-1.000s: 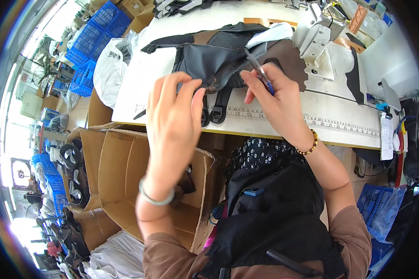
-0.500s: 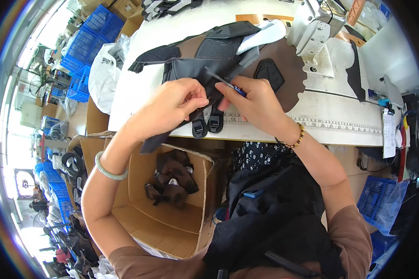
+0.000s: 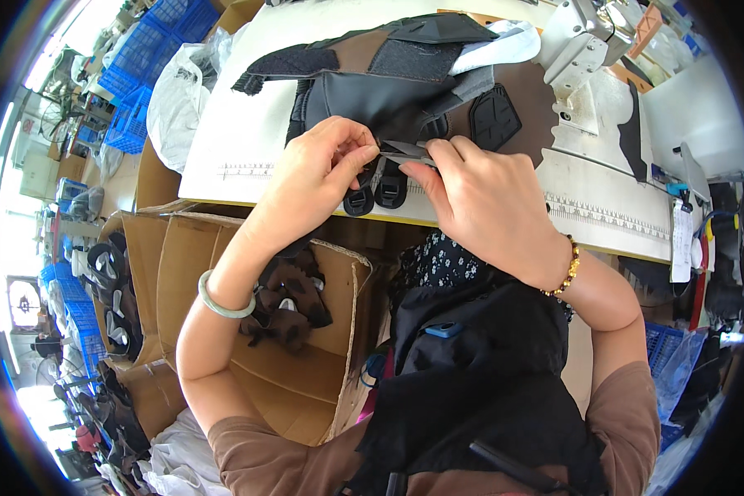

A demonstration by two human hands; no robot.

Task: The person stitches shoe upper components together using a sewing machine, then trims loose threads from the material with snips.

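A black and brown sewn piece (image 3: 355,99) with fuzzy straps lies on the white table. Two black plastic buckles (image 3: 390,193) hang at its near edge. My left hand (image 3: 314,174) is closed in a pinch at that edge, just left of the buckles; what the fingertips hold is too small to make out. Closed round a pair of thread snips (image 3: 403,155), my right hand (image 3: 496,198) points their metal blades left, close to the left fingertips. A white flap (image 3: 500,50) and a moulded black patch (image 3: 496,117) belong to the piece's right side.
A sewing machine (image 3: 577,50) stands at the back right. Along the table's front edge runs a printed ruler (image 3: 612,217). Below, left of my lap, an open cardboard box (image 3: 293,405) holds brown and black pieces. Blue crates (image 3: 132,116) are stacked at the left.
My right hand has turned and brought the snips' blades down beside the left fingertips. The sewn piece sits higher and further right in view; the whole view has shifted slightly.
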